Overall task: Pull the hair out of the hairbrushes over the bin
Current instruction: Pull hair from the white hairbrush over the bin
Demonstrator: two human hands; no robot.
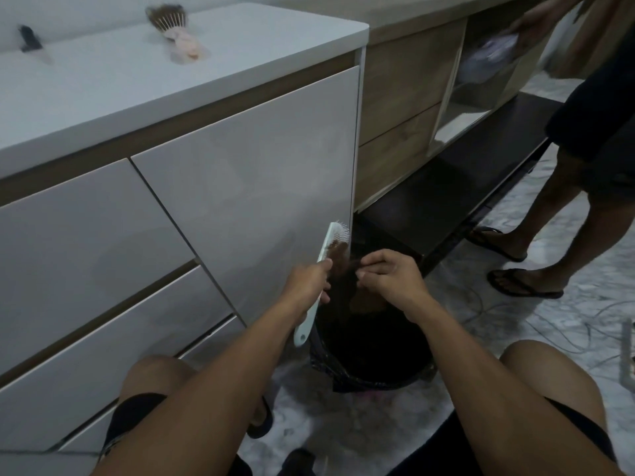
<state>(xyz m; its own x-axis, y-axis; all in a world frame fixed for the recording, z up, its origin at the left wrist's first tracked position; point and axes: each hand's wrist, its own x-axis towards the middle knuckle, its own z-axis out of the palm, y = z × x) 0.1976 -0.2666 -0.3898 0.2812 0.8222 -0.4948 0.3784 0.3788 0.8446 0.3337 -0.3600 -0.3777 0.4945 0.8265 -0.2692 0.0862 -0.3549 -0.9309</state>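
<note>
Over the black bin (371, 341), the left hand (305, 281) is gripping 1 white hairbrush (324, 269) tight while the right hand (388, 276) is pinching brown hair (340, 252).

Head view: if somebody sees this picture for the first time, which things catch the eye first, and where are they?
At the centre, the left hand holds a white brush upright over the black bin, while the right hand pinches brown hair from its bristles. On the white counter at upper left lies a pink brush, also full of hair. A second person's legs stand at the right.
</note>
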